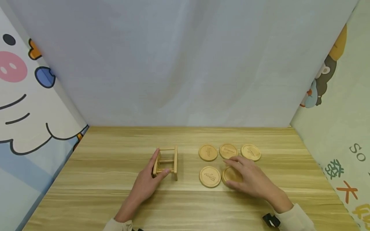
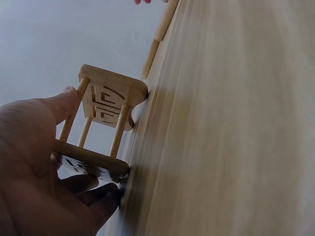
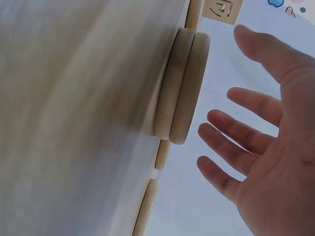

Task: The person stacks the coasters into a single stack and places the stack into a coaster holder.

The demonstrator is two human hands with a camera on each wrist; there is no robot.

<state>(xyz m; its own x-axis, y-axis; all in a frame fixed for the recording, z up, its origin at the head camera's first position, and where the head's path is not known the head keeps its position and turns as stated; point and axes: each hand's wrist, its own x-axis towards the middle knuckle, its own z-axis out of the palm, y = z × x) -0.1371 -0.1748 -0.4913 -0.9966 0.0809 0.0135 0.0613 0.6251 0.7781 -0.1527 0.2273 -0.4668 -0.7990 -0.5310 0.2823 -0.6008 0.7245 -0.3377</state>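
Note:
My left hand (image 1: 145, 183) holds a small wooden coaster rack (image 1: 175, 162), two cut-out side panels joined by round rods, which stands on the table. In the left wrist view the thumb lies on a rod and the other fingers curl behind the nearer panel (image 2: 88, 156). My right hand (image 1: 253, 177) hovers with spread fingers over a round wooden coaster (image 1: 232, 175) in the front row. The right wrist view shows two stacked coasters (image 3: 189, 91) there, apart from the fingers. Left of them lies another engraved coaster (image 1: 210, 177).
Behind, a row of three round coasters (image 1: 208, 152) lies on the wood-grain table (image 1: 115, 147). A pale grey cloth (image 1: 185, 64) hangs at the table's back edge. Cartoon-printed panels stand at the left (image 1: 37, 106) and right (image 1: 332, 128).

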